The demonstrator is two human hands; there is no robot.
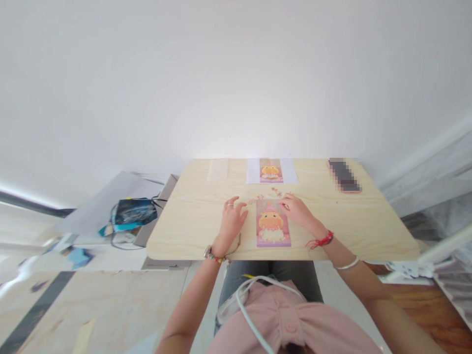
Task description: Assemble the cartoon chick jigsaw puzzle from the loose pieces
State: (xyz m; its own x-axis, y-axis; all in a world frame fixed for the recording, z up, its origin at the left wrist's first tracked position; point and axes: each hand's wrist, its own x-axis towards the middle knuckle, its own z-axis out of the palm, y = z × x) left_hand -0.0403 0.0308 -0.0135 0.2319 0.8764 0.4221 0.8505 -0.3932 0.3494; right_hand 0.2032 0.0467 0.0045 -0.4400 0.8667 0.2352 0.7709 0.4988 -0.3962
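A pink picture card [272, 236] with an orange cartoon figure lies flat near the front of the wooden table. My right hand [298, 210] is at its upper right edge, thumb and fingertips pinched together. Whatever may be between them is too small to make out. To the left of the card, my left hand [232, 219] rests with fingers bent and apart, holding nothing. Just beyond the card are a few small reddish-brown pieces [276, 191]. Farther back, a similar picture [271, 171] is on a white sheet [252, 172].
A blurred-out dark phone [344, 176] lies at the table's back right. At the back left is a pale, see-through rectangle [219, 169]. Left of the table [191, 216], a dark-and-blue bag [134, 212] sits on a grey surface. The white wall [236, 88] rises behind the table.
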